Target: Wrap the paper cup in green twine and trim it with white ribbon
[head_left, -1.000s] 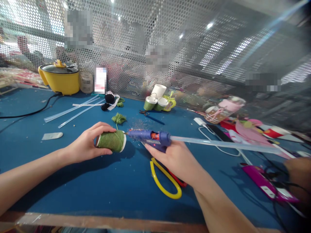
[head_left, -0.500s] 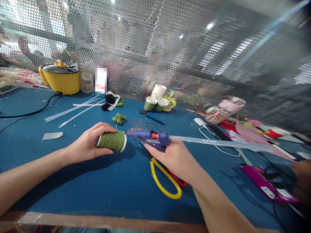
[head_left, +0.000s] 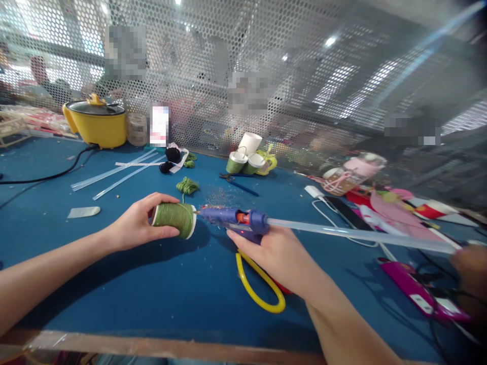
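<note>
My left hand point(head_left: 142, 223) is closed around a small cup wrapped in green yarn point(head_left: 174, 220), lying on its side with its white rim toward the right. A strand runs from the wrapped cup back to a loose bundle of green yarn point(head_left: 187, 185). In my right hand point(head_left: 279, 253) is a blue hot glue gun point(head_left: 234, 221), its nozzle at the cup's rim; whether they touch I cannot tell. A long clear glue stick point(head_left: 342, 232) sticks out of the gun's rear. Below the gun lie yellow-handled scissors point(head_left: 262, 291), partly hidden by my right hand.
Behind stand green-wrapped cups point(head_left: 236, 161), with pliers point(head_left: 239, 185) in front. A yellow electric pot point(head_left: 99, 126), spare glue sticks point(head_left: 114, 172) and a white scraper-like piece point(head_left: 83, 212) are at left. A magenta power strip point(head_left: 407, 286) and another person's blurred hand point(head_left: 470, 266) are at right.
The wrapped cup has turned slightly in my left hand, and the glue gun has shifted a little down and right. The other person's hand has come further in at the right edge.
</note>
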Demonstrator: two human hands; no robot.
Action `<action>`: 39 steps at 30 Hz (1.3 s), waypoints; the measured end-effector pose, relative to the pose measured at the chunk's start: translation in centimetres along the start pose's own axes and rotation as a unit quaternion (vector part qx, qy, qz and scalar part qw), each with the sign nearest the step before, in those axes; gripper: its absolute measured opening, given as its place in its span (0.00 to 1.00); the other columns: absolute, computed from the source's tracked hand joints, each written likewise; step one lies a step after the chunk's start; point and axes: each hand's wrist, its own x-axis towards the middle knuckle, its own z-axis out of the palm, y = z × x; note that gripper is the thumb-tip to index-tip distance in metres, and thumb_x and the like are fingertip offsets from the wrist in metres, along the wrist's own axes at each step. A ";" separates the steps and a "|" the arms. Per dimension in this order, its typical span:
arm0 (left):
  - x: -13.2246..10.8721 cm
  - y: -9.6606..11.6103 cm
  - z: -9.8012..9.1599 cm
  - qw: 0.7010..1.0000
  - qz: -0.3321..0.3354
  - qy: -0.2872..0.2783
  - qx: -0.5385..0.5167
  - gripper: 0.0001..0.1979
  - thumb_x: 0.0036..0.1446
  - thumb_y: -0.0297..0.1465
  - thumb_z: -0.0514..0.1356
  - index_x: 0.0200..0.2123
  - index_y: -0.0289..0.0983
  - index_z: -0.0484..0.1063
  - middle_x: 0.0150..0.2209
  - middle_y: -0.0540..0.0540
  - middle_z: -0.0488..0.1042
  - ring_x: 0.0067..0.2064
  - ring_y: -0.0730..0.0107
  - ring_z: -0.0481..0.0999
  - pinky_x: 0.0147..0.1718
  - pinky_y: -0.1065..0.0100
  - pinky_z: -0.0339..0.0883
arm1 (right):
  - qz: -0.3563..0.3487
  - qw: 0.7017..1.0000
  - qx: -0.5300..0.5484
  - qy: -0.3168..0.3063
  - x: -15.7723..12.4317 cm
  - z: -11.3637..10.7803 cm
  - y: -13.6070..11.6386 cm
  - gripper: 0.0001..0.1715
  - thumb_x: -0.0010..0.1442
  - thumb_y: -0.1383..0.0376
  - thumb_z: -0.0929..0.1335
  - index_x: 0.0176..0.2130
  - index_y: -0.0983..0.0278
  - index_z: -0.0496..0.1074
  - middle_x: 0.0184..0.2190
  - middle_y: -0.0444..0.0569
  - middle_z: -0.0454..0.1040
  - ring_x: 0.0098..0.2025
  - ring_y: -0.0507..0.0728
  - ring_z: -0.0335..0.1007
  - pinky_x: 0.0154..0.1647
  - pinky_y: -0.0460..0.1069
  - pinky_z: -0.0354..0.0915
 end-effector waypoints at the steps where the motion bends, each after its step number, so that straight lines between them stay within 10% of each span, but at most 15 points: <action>1: 0.0 0.0 0.0 1.000 -0.012 -0.002 -0.013 0.25 0.45 0.41 0.63 0.45 0.38 0.63 0.37 0.45 0.73 0.36 0.62 0.73 0.33 0.62 0.69 | -0.004 1.000 0.002 0.002 0.0 0.1 0.1 0.11 0.55 0.62 0.63 0.33 0.63 0.73 0.23 0.46 0.74 0.23 0.54 0.68 0.24 0.46 0.63; 19: 0.1 -0.1 0.0 0.995 -0.077 -0.014 -0.063 0.27 0.44 0.42 0.63 0.46 0.37 0.62 0.34 0.46 0.74 0.33 0.62 0.74 0.31 0.62 0.70 | -0.032 0.999 -0.008 -0.011 -0.6 0.2 0.4 0.10 0.55 0.62 0.63 0.32 0.62 0.73 0.23 0.45 0.73 0.24 0.54 0.68 0.25 0.45 0.63; 39: -0.4 -0.1 -0.1 0.973 0.184 0.003 0.137 0.22 0.50 0.33 0.61 0.49 0.38 0.62 0.48 0.40 0.63 0.50 0.59 0.66 0.47 0.60 0.63 | 0.056 0.998 0.022 -0.024 0.3 0.3 0.8 0.15 0.56 0.58 0.62 0.29 0.65 0.73 0.21 0.46 0.73 0.23 0.55 0.68 0.23 0.47 0.62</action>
